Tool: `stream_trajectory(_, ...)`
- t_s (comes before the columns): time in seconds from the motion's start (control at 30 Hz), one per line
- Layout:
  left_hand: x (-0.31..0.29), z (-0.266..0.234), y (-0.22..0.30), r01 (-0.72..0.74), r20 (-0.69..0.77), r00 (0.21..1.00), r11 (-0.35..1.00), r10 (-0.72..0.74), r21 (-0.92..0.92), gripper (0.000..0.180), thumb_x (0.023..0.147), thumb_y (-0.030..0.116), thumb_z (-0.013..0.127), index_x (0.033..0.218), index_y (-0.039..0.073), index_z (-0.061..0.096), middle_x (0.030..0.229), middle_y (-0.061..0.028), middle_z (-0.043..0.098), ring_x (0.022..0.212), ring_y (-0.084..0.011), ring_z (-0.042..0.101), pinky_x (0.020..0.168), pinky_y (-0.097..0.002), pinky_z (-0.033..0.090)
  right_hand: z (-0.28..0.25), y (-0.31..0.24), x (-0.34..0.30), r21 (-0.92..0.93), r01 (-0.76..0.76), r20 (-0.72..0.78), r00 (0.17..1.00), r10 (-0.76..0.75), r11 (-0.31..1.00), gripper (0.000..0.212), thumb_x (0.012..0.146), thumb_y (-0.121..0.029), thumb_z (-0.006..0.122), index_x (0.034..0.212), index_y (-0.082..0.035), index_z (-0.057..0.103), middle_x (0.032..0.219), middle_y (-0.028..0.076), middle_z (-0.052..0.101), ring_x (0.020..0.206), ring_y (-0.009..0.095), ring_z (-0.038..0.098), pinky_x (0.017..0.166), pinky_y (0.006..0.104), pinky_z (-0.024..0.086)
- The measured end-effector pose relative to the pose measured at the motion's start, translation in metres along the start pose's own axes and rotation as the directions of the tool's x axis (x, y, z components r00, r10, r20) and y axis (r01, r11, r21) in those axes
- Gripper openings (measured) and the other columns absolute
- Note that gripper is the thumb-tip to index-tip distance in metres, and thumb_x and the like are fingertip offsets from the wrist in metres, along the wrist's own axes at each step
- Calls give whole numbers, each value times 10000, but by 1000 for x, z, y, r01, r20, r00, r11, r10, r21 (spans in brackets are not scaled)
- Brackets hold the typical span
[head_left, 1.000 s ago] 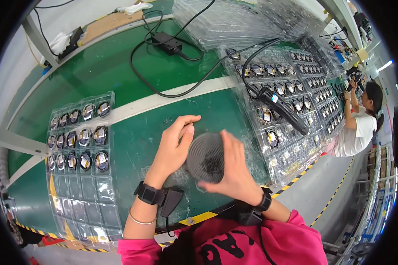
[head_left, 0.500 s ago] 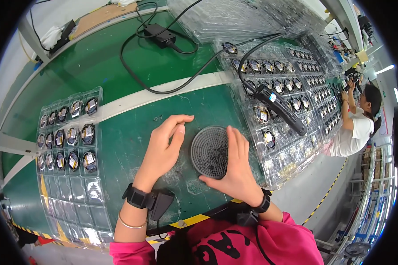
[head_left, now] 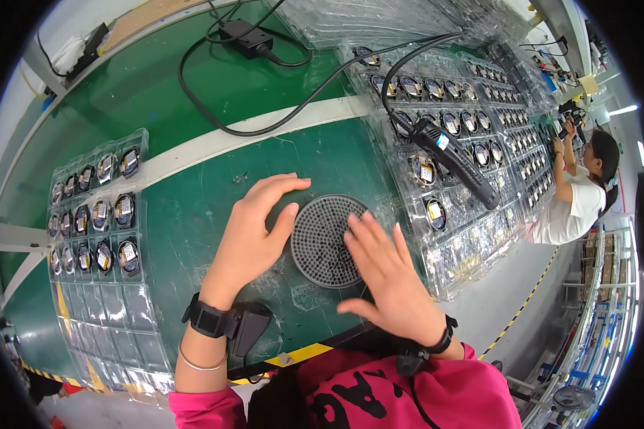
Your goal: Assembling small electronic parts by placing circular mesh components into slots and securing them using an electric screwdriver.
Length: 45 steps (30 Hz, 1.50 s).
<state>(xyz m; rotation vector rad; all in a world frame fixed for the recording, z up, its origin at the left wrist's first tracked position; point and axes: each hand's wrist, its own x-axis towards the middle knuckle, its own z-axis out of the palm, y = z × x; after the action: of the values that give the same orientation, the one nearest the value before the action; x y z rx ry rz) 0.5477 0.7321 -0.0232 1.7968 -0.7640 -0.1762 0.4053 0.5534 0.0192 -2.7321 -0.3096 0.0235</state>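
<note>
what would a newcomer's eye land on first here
Probably the dark round disc with its dotted surface, lying on the green table between the right hand, whose fingers overlap its right side, and the left hand close by. Next, rows of small round parts stand out in the left clear tray, and a black corded tool shows over the right clear trays.

Green workbench [head_left: 200, 171], grey floor [head_left: 497, 307], white wall [head_left: 86, 18], bright tube light [head_left: 623, 110]
</note>
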Motion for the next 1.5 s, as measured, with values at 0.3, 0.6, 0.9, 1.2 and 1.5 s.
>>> stream_trajectory(0.3,0,5,7,72,43,996,997,-73,21,314,836,-4,537,1109,95,657,1200,-172,574,1051,-308,584,880,-359,468,4,-6,18,-104,148,156,979,-131,983,918,758,-614,518,1355,64,358,1456,203,319,1376,340,269,1112,527,145)
stream_trajectory(0.6,1,10,5,-93,120,991,964,65,247,331,817,24,573,1109,140,673,1219,-113,578,1083,-294,538,933,-391,421,0,-16,0,-33,168,229,961,-156,985,896,747,-595,543,1351,47,380,1453,178,339,1368,308,299,1115,514,161)
stream_trajectory(0.9,-2,11,3,-81,121,991,966,52,246,300,841,67,564,1091,176,687,1222,-82,581,1086,-287,512,963,-385,380,-14,0,-12,-118,152,284,952,-113,981,896,729,-598,549,1353,25,395,1448,154,359,1368,284,308,1116,519,155)
stream_trajectory(1.2,0,11,3,-116,165,983,961,76,252,290,850,60,549,1065,187,696,1225,-72,580,1080,-281,494,972,-378,353,5,-1,13,-80,255,195,952,-235,964,882,730,-610,526,1367,-13,398,1446,114,375,1371,261,309,1116,538,132)
stream_trajectory(1.5,2,14,2,-125,171,982,955,81,268,259,871,93,532,1047,181,700,1230,-71,578,1089,-282,486,979,-379,349,-3,-3,-1,39,308,308,901,-305,950,879,726,-623,512,1363,-26,411,1435,98,396,1357,246,335,1120,538,114)
